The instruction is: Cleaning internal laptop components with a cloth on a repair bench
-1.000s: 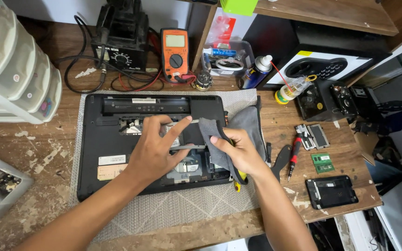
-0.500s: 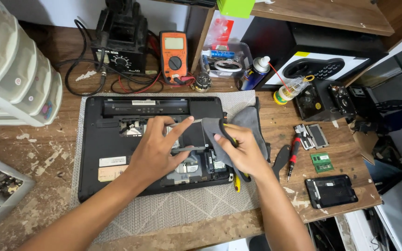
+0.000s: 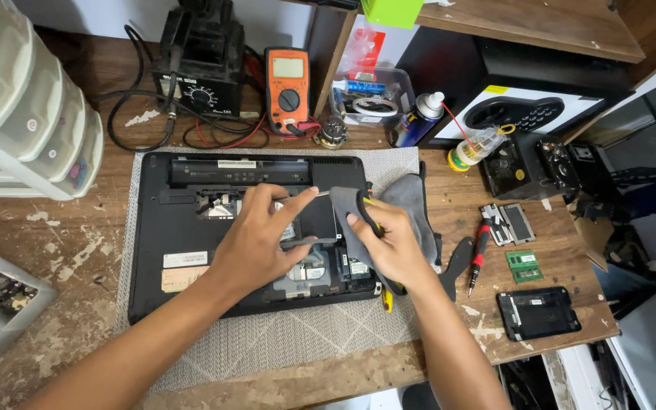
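A black laptop lies bottom-up on a grey mat, with its inner bay exposed. My right hand grips a screwdriver with a black and yellow handle, together with a fold of grey cloth. The thin metal shaft points left. My left hand hovers over the open bay with its fingers spread. Its index fingertip touches the end of the shaft, and the thumb is apart below. More of the grey cloth drapes over the laptop's right edge.
At the back stand a soldering station, an orange multimeter, a spray can and tangled cables. To the right lie a red-handled tool, a green memory module, a black drive and small metal parts. White drawer units stand at the left.
The grey cloth, stretched between both hands earlier, is now gathered at my right hand. My left fingers have let go of it and the bare shaft shows.
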